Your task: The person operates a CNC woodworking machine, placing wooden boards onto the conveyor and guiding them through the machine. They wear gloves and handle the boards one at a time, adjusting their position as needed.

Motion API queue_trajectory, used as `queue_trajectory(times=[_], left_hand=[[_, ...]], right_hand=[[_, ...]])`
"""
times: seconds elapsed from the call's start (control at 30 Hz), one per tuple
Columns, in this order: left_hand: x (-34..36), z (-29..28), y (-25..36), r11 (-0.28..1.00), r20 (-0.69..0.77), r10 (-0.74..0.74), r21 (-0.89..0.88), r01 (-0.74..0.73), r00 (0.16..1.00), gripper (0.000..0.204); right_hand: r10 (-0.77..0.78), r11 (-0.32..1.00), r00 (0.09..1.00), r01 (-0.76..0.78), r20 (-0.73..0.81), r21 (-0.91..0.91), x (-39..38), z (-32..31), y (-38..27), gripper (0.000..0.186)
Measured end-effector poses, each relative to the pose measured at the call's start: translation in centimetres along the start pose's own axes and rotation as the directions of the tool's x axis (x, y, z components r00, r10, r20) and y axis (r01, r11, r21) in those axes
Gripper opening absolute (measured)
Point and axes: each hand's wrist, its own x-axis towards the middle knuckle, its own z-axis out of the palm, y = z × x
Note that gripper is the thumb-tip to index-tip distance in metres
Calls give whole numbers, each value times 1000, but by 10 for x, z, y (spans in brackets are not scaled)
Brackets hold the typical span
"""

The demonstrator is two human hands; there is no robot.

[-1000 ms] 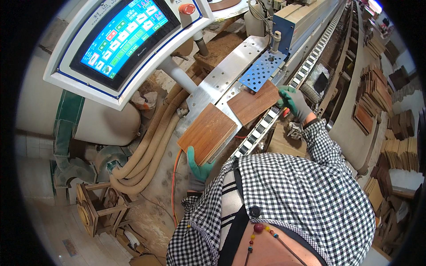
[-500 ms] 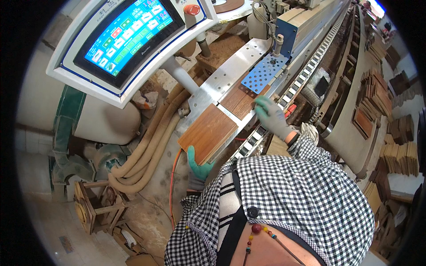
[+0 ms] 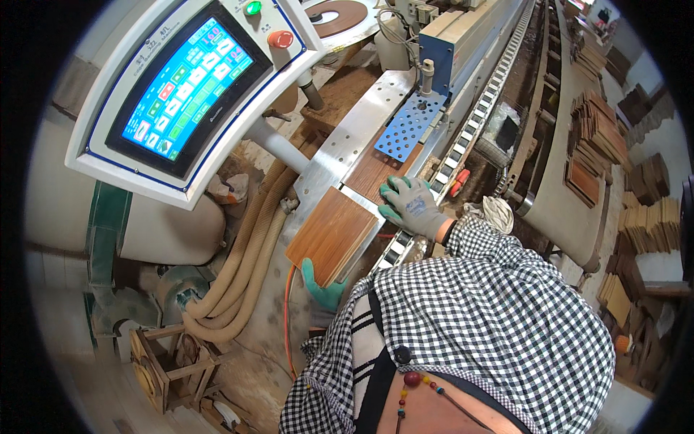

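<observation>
A stack of brown wooden boards (image 3: 329, 235) lies on the metal machine bed (image 3: 340, 145), held at its lower end by my left hand (image 3: 324, 289) in a green-and-grey glove. My gloved right hand (image 3: 412, 202) rests with fingers spread on another brown board (image 3: 376, 173), just right of the stack. That board reaches partly beneath a blue perforated plate (image 3: 412, 126). A chain track (image 3: 455, 160) runs along the right side of the bed.
A control panel (image 3: 184, 101) on a post hangs at upper left. Tan hoses (image 3: 231, 282) and a wooden frame (image 3: 173, 362) are at lower left. On the right are a long conveyor belt (image 3: 549, 224) and piles of boards (image 3: 596, 123). A red-handled object (image 3: 459, 181) sits beside the track.
My right hand has moved left and down from the board's outer edge onto its top with fingers spread. That board has slid in under the blue plate. My left hand stays on the stack.
</observation>
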Motion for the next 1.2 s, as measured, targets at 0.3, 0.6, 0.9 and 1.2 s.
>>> queue_trajectory(times=[0.3,0.6,0.9,1.2], left_hand=[[15,-51,-20,381,434,592,592,-710,679,49],[-11,-27,-5,345,507,470,648,-679,723,61],[7,-47,-3,89,709,528,501,-861,467,52],[25,-82,-1,-23,783,412,520,-854,465,96]], right_hand=[[10,999,997,-14,76,53,1,-4,1,49],[2,999,997,-5,82,43,1,-3,4,48],[48,994,998,-51,-34,-100,13,-2,43,43],[180,957,975,-204,-131,-204,41,1,123,35]])
